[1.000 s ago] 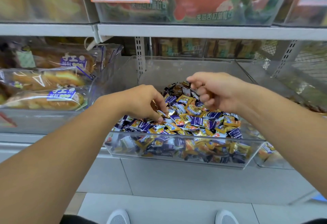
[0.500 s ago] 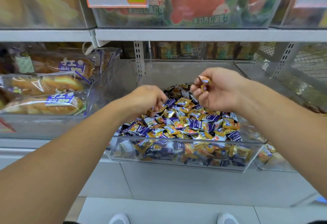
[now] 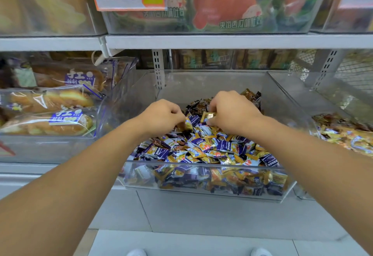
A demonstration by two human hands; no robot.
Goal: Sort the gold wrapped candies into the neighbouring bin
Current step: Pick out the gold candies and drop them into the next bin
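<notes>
Both hands in the middle bin point(image 3: 201, 167) over mixed candies; right hand point(image 3: 232, 112) curled, pinching a gold candy point(image 3: 207, 115); left hand point(image 3: 163, 117) curled round another candy point(image 3: 186, 124), colour unclear; gold ones lie scattered among purple; neighbouring bin point(image 3: 343, 132) to the right, partly cut off. Judged light, crinkly, slippery; best pinched by the wrapper ends; fingertips hidden.

One view only, recorded from a head-worn wide-angle camera. The scene is viewed forward and downward, facing the shelving at close range. The clear candy bin point(image 3: 201, 179) is centred in frame; the upper shelf point(image 3: 222, 41) is seen along the top, the floor along the bottom. Straight edges are bowed by the lens.
</notes>
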